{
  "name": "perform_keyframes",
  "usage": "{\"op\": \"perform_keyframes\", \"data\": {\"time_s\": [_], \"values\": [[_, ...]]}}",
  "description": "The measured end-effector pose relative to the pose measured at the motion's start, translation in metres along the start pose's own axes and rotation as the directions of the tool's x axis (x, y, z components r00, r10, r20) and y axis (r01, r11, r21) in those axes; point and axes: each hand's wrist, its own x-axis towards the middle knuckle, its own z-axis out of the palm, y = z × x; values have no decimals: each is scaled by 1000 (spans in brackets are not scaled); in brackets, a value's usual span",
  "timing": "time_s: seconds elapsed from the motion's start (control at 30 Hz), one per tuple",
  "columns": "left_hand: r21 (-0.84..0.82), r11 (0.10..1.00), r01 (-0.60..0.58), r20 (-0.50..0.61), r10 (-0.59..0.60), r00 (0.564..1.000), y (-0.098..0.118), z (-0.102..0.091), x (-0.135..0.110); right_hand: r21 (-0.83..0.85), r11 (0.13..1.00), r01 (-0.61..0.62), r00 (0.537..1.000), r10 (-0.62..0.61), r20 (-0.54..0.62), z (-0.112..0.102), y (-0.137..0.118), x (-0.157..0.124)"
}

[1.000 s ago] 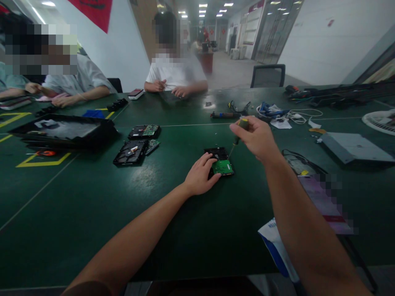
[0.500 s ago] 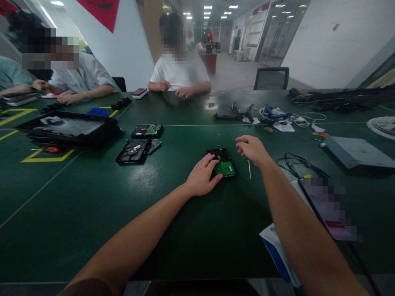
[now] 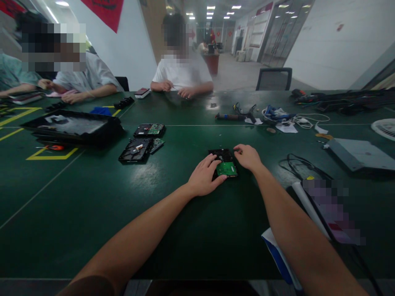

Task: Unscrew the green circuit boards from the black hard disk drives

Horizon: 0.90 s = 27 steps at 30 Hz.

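Observation:
A hard drive (image 3: 226, 167) lies on the green table in front of me, its green circuit board facing up and its far part black. My left hand (image 3: 204, 176) grips it from the left, the fingers over its left side and the thumb along its near edge. Just off the drive's far right corner is my right hand (image 3: 247, 157), fingers curled together with the tips close to the drive's edge. Whatever those fingers hold is hidden. A tiny screw-like bit (image 3: 220, 146) lies just beyond the drive.
Left of me are an opened drive casing (image 3: 135, 151), another drive (image 3: 149, 130), a loose circuit board (image 3: 157, 145) and a black tray (image 3: 77, 127). On the right are a grey metal box (image 3: 359, 156), a phone-like device (image 3: 335, 218) and cables (image 3: 304, 162). People sit across the table.
My right hand has moved left and slightly nearer, up to the drive's far right corner. The thin shaft seen below it earlier no longer shows. My left hand stays on the drive.

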Motion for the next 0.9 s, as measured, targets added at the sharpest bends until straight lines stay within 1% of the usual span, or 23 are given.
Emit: {"op": "perform_keyframes", "data": {"time_s": [0.17, 0.37, 0.63, 0.9], "values": [[9, 1000, 8, -11, -8, 1000, -2, 3, 0, -73, 997, 26, 1000, -26, 9, 3, -4, 2], [30, 1000, 7, -3, -7, 1000, -1, 1, -1, -115, 993, 16, 1000, -16, 7, 10, -7, 18], [58, 998, -35, 12, 35, 999, 0, 3, -2, -107, 992, 63, 997, -56, 61, 9, -10, 38], [57, 998, -32, 21, 31, 999, 0, 0, -2, -96, 985, 144, 988, -138, 67, 7, -27, 55]]}}
